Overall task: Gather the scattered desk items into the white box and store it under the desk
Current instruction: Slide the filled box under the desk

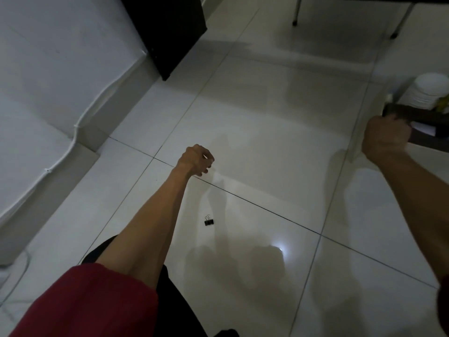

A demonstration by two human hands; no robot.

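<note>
Head view: left hand (196,160) hangs above glossy white tiles (267,117), fingers loosely curled, holding nothing. A small black metal clip (209,220) lies on the tiles beside the left forearm. Right hand (386,137) grips the edge of a dark flat board (424,114) near stacked round plates (430,93).

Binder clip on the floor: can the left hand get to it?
Probably yes. The left hand hangs loosely curled above bare tiles, and nothing lies between it and the binder clip. The right hand grips a dark table.
</note>
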